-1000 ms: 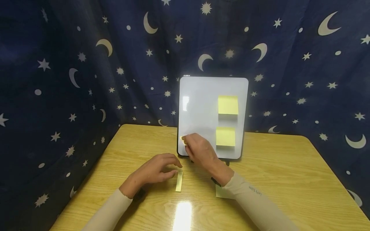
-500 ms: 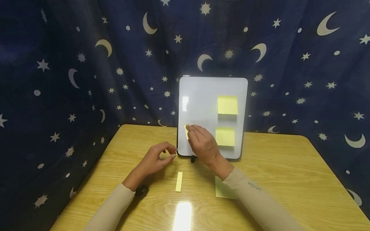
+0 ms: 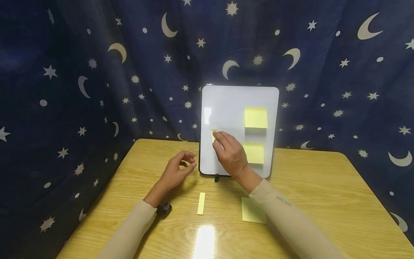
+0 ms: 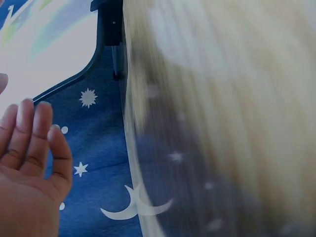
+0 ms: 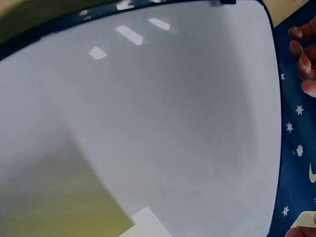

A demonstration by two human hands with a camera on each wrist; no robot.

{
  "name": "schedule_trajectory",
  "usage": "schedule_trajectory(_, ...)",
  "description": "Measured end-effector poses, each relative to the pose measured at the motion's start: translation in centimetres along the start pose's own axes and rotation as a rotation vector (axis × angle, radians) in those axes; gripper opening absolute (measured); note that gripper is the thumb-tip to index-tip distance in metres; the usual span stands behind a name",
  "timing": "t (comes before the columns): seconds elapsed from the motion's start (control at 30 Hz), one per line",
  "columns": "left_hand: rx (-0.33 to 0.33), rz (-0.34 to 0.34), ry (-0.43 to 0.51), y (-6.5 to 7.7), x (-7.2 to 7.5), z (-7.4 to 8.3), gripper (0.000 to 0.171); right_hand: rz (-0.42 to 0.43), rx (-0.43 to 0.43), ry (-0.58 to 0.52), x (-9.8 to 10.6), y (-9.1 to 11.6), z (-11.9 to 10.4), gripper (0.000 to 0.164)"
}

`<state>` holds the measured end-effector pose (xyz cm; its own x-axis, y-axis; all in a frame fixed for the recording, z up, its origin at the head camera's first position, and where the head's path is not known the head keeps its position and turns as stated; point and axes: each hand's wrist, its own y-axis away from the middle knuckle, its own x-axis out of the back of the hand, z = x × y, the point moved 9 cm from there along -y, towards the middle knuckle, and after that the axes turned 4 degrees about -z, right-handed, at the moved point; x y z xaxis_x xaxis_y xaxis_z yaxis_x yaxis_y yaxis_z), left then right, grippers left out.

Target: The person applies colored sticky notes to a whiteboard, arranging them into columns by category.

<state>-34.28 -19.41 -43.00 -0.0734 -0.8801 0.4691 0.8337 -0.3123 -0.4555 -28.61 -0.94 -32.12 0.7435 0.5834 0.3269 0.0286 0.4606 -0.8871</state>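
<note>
At the left half of the whiteboard (image 3: 226,104), my right hand (image 3: 230,153) pinches a narrow yellow sticky note strip (image 3: 214,135) by its side. Whether that strip touches the board cannot be told. In the right wrist view a bit of the yellow strip (image 5: 305,217) shows at the lower right corner by the fingertips. My left hand (image 3: 179,168) hovers just left of the board's lower corner, fingers loosely bent and holding nothing; the left wrist view shows this hand (image 4: 32,163) too. Two square yellow sticky notes, an upper one (image 3: 256,117) and a lower one (image 3: 254,153), stick to the board's right side.
Another narrow yellow strip (image 3: 201,203) lies on the wooden table (image 3: 317,201). A larger yellow square (image 3: 252,210) lies there too, partly under the right sleeve (image 3: 284,212). A small black foot (image 3: 216,178) supports the board. Dark blue star-patterned cloth (image 3: 155,90) hangs behind.
My right hand has moved the strip up and slightly right over the board. The left hand has risen from beside the loose table strip toward the board's lower left corner.
</note>
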Motion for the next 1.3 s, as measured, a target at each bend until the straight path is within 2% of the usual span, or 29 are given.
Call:
schedule_trajectory(0.1, 0.038, 0.005, 0.046, -0.3, -0.2, -0.6, 0.031, -0.003, -0.008, 0.017, -0.2, -0.2, 0.4, 0.016)
schedule_trajectory(0.3, 0.074, 0.009, 0.087, -0.8, -0.5, -1.3, 0.039, 0.002, -0.022, 0.043, -0.7, -0.7, 1.3, 0.019)
schedule_trajectory(0.43, 0.11, -0.021, 0.134, -1.1, -0.8, -0.4, 0.043, 0.002, -0.031, 0.062, -1.0, -1.0, 1.8, 0.02)
schedule_trajectory(0.57, 0.139, -0.053, 0.188, -1.4, -1.5, -0.8, 0.045, 0.009, -0.039, 0.081, -1.3, -1.5, 2.3, 0.02)
schedule_trajectory(0.63, 0.138, -0.056, 0.201, -1.6, -1.8, -1.9, 0.045, 0.012, -0.044, 0.085, -1.5, -1.7, 2.6, 0.019)
schedule_trajectory(0.73, 0.134, -0.047, 0.212, -1.7, -1.9, -2.3, 0.046, 0.02, -0.051, 0.09, -1.7, -2.0, 3.0, 0.018)
schedule_trajectory(1.07, 0.096, -0.042, 0.232, -2.2, -2.0, -2.3, 0.041, -0.019, -0.093, 0.112, -2.5, -3.1, 4.1, 0.017)
schedule_trajectory(1.3, 0.077, -0.053, 0.233, -2.3, -2.3, -2.3, 0.041, 0.001, -0.099, 0.119, -3.1, -3.6, 4.8, 0.018)
